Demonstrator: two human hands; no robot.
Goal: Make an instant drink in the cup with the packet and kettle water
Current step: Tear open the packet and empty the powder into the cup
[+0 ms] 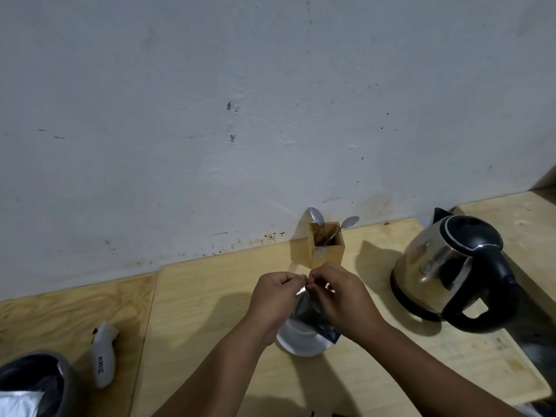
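A dark, silver-lined packet [310, 314] hangs upright between both hands, pinched at its top edge. My left hand [275, 299] grips the top's left side and my right hand [343, 296] grips its right side, fingertips almost touching. Right under the packet stands a white cup [301, 341] on the wooden counter, partly hidden by the packet and my wrists. A steel kettle [445, 269] with black lid and handle sits on its base to the right, its handle facing me.
A wooden box [326, 245] with two spoons stands against the white wall just behind my hands. At the lower left lie a white object with black lettering [103, 353] and a grey container [33, 383] with a silver bag inside.
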